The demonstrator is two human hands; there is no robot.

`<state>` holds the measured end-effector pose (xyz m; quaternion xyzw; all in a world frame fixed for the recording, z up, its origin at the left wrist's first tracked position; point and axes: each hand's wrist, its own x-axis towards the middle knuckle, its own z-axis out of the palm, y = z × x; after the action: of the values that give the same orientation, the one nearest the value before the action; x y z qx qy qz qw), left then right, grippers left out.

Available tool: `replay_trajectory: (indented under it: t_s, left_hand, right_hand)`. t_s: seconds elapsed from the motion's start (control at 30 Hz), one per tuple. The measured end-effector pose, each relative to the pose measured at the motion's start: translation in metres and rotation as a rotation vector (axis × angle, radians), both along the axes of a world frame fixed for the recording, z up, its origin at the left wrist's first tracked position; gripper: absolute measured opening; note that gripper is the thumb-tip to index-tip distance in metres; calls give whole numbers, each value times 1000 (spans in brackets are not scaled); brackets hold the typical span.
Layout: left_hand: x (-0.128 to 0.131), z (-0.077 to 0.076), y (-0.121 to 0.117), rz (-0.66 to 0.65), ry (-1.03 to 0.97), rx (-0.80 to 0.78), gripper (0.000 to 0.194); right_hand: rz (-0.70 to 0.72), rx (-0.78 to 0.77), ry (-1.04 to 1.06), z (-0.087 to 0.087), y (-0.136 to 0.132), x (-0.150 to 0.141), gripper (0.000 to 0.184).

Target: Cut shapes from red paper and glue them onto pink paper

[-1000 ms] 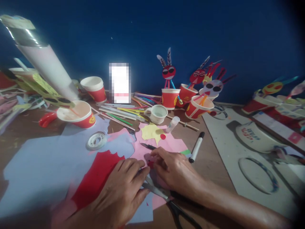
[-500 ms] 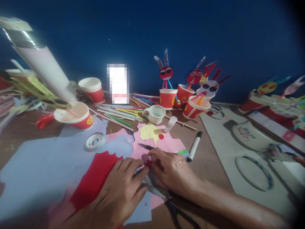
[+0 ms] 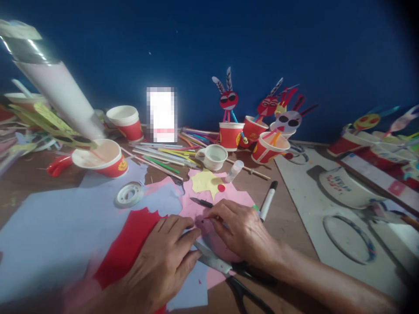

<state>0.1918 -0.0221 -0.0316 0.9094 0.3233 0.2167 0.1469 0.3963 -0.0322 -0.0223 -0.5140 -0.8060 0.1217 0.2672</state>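
Observation:
My right hand [image 3: 240, 226] pinches a small red paper scrap [image 3: 207, 217] between thumb and forefinger, just above pink paper. Close under it lies a small lilac paper piece [image 3: 199, 220] with a dark dot. My left hand [image 3: 172, 250] lies over red paper [image 3: 126, 242] and blue paper [image 3: 52, 231], fingers stretched, tips beside the lilac piece. Between and below the hands rest black-handled scissors [image 3: 218, 262], their blade tips hidden by my left fingers. Just beyond my right hand are a black pen [image 3: 201, 202] and a marker [image 3: 269, 200].
Farther off stand a small white cup [image 3: 214, 158], a clear glue tube [image 3: 234, 171] and a tape roll [image 3: 129, 195]. Coloured sticks [image 3: 163, 158] lie behind. Red paper cups [image 3: 231, 136] with paper figures line the back; grey board [image 3: 304, 196] covers the right side.
My right hand has lifted the red scrap slightly off the lilac piece, uncovering its dark dot. The left hand has stayed nearly in place. The view has shifted slightly.

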Motion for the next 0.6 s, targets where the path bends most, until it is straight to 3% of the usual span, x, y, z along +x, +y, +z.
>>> replay_trajectory:
  t_s: [0.27, 0.6]
  left_hand:
    - [0, 3, -2, 6, 1, -39, 20]
    - [1, 5, 0, 8, -2, -23, 19]
  right_hand:
    - [137, 155, -205, -6, -1, 3, 16]
    - [149, 198, -183, -5, -2, 2, 17]
